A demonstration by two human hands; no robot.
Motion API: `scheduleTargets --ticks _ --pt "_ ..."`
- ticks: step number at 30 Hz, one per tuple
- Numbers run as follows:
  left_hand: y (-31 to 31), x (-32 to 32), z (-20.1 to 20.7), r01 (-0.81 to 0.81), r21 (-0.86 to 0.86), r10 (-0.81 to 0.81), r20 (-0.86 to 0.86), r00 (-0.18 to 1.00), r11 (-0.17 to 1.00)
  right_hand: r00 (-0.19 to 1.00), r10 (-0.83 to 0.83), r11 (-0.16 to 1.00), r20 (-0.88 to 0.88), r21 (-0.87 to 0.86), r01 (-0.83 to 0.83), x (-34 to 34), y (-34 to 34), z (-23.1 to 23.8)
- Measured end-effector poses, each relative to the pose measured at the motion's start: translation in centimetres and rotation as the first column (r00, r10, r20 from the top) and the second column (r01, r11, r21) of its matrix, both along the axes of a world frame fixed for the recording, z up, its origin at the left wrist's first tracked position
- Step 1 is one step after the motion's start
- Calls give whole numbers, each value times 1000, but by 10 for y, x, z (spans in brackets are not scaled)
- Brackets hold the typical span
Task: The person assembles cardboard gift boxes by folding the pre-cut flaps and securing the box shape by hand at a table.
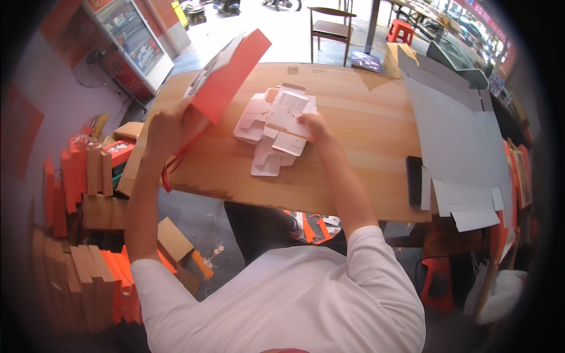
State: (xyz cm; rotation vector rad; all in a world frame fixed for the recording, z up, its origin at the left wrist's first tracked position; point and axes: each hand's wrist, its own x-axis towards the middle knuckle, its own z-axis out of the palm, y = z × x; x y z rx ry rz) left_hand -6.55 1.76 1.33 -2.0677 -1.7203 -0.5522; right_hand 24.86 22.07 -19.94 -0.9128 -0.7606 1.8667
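Observation:
At the left of the table, my left hand (170, 132) is closed on a red-orange box (232, 76), holding it up and tilted. The side of the box away from me shows white and grey, but what that is I cannot make out. A red ribbon (167, 179) dangles below this hand. Lying mid-table is a loose pile of white cut and folded cardboard pieces (276, 126) with flaps. My right hand (315, 126) grips the right edge of the pile, thumb on top and the other fingers mostly hidden.
A large grey cardboard sheet (459, 135) covers the table's right end, beside a black flat object (414, 179). Stacked red and brown boxes (82, 170) stand at left. Beyond the wooden table (353, 170) are a chair (331, 28) and a red stool (400, 31).

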Motion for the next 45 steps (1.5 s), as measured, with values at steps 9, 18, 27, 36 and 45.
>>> scheduleTargets --ticks 9,18,27,36,45 --pt "16 63 -6 -136 69 139 -38 990 988 935 -301 946 -186 68 318 44 -51 12" --pt "98 -35 17 -134 215 117 90 989 967 762 -504 828 -407 25 561 102 -130 117" --pt "123 105 116 -40 384 -12 134 991 923 640 -669 537 -378 349 768 269 -214 221" --pt "126 390 213 489 544 -165 -537 828 682 250 -959 278 135 633 722 587 -179 197" --pt "155 645 81 816 381 -418 -718 557 435 306 -952 306 -30 2 952 648 -81 76"
